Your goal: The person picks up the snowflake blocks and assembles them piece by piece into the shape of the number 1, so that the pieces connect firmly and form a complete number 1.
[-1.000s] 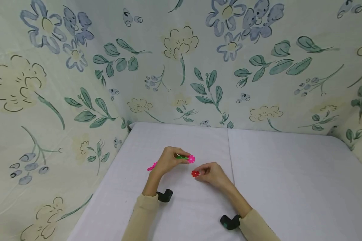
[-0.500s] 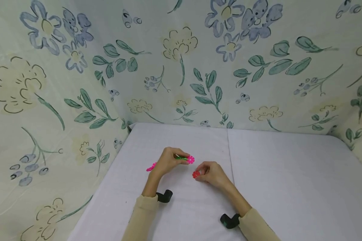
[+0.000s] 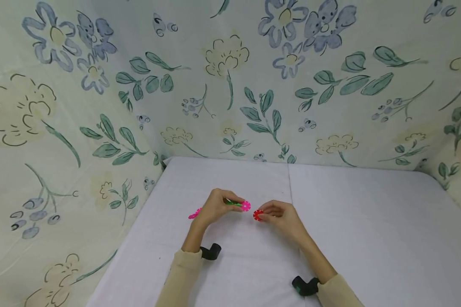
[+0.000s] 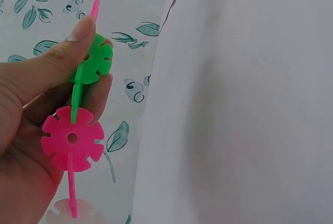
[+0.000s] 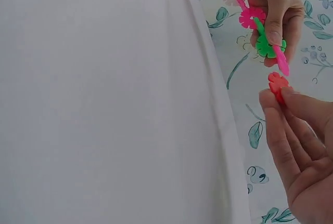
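Note:
In the head view my left hand [image 3: 217, 209] pinches a chain of interlocking snowflake discs. The thumb presses on a green disc [image 4: 101, 60] in the left wrist view, with a pink disc [image 4: 60, 138] slotted below it and a pale one [image 4: 60, 213] at the lower edge. At the chain's front end a pink disc [image 3: 246, 206] sticks out past the fingertips. My right hand [image 3: 286, 219] holds a single red disc [image 5: 277, 81] between thumb and fingertips. That red disc stands close to the pink end, with a small gap between them.
A white cloth [image 3: 368, 230] covers the table, with a seam running along it. Flower-printed fabric [image 3: 230, 98] hangs behind and at the sides. Black wrist devices [image 3: 211, 251] sit near both sleeves.
My right hand has shifted to the right and slightly up with the red disc, whose face is now turned more toward the head camera. The left hand and its chain have barely moved.

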The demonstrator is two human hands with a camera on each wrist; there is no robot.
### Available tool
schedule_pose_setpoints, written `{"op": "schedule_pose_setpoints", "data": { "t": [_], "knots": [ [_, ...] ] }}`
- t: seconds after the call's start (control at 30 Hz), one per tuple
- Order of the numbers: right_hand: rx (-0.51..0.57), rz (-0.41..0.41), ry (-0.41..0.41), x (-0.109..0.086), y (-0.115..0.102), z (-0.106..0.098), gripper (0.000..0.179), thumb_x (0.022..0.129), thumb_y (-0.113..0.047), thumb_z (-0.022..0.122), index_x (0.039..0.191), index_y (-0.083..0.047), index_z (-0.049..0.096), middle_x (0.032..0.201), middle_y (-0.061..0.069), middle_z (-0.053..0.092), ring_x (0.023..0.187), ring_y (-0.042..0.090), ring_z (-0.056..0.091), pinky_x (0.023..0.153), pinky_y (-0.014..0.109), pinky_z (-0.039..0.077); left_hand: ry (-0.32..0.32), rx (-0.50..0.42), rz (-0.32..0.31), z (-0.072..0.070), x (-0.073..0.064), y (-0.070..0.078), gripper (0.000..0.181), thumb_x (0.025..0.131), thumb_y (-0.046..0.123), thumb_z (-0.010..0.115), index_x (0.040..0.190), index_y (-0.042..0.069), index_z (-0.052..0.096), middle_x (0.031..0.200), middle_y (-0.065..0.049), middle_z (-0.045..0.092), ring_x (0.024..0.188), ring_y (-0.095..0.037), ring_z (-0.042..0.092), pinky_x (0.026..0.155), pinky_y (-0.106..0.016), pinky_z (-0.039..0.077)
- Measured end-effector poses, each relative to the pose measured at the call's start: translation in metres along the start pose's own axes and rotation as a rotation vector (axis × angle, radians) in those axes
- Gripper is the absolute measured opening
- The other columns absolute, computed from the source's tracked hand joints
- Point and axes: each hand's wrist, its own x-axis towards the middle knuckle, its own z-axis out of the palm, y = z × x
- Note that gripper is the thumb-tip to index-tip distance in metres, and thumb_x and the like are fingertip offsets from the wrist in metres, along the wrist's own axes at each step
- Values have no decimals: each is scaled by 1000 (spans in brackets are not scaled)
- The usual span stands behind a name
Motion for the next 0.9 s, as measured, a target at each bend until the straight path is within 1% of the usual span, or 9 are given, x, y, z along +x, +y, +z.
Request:
{"op": "schedule_pose_setpoints", "data": {
  "t": [0.1, 0.2, 0.27, 0.33, 0.5, 0.57, 0.7, 0.8, 0.9],
  "knots": [
    [5, -46, 63, -3, -2, -4, 20, 91, -12, 79, 111, -9, 77, 104, 12, 80, 88, 21, 78, 78, 25, 62, -25, 5, 0, 3, 0, 3, 23, 81, 10, 88, 103, 11, 84, 102, -3, 82, 90, -10, 68, 74, -21, 55],
    [-50, -86, 124, -5, -3, -4, 22, 92, -16, 79, 113, -13, 79, 106, 8, 81, 91, 12, 77, 78, 23, 61, -47, 10, -1, 6, 1, 5, 22, 82, 12, 87, 103, 13, 84, 102, -2, 82, 91, -10, 68, 76, -22, 55],
    [-74, -103, 151, -6, -4, -4, 23, 91, -16, 80, 114, -13, 80, 106, 7, 81, 93, 7, 75, 78, 22, 60, -54, 9, -8, 7, 1, 6, 21, 82, 12, 87, 103, 13, 84, 102, -1, 81, 91, -11, 68, 76, -22, 55],
    [-80, -110, 168, -6, -4, -3, 23, 91, -16, 81, 113, -12, 80, 106, 8, 81, 93, 6, 75, 78, 21, 59, -55, 9, -6, 8, 0, 6, 21, 82, 13, 87, 103, 13, 84, 101, -1, 81, 92, -12, 68, 76, -23, 55],
    [-74, -136, 174, -7, -5, 0, 22, 89, -14, 82, 110, -11, 81, 104, 9, 81, 92, 9, 76, 79, 20, 59, -55, 16, 13, 9, 1, 5, 21, 82, 13, 87, 103, 13, 84, 101, -1, 81, 91, -12, 68, 75, -25, 55],
    [-81, -164, 174, -7, -6, 1, 21, 89, -12, 81, 110, -10, 81, 104, 9, 81, 93, 13, 77, 78, 21, 60, -59, 17, 23, 9, 1, 6, 21, 82, 13, 87, 103, 12, 84, 101, -1, 81, 90, -12, 68, 76, -27, 56],
    [-121, -220, 182, -7, -7, 3, 19, 88, -8, 81, 107, -11, 82, 103, 6, 82, 94, 18, 76, 77, 23, 61, -72, 26, 39, 9, 1, 8, 22, 82, 11, 87, 103, 11, 84, 100, -2, 82, 88, -10, 68, 74, -26, 55],
    [-146, -256, 189, -7, -8, 4, 18, 88, -6, 81, 104, -13, 83, 100, 4, 82, 92, 16, 76, 76, 23, 61, -79, 31, 51, 10, 1, 8, 21, 82, 11, 87, 103, 9, 84, 99, -3, 82, 86, -8, 67, 73, -23, 55],
    [-147, -284, 197, -7, -8, 5, 18, 86, -4, 82, 102, -12, 83, 98, 5, 82, 89, 14, 76, 75, 24, 61, -82, 20, 65, 11, 2, 6, 20, 82, 10, 87, 102, 8, 84, 98, -5, 81, 84, -6, 67, 72, -22, 55]
  ]
}}
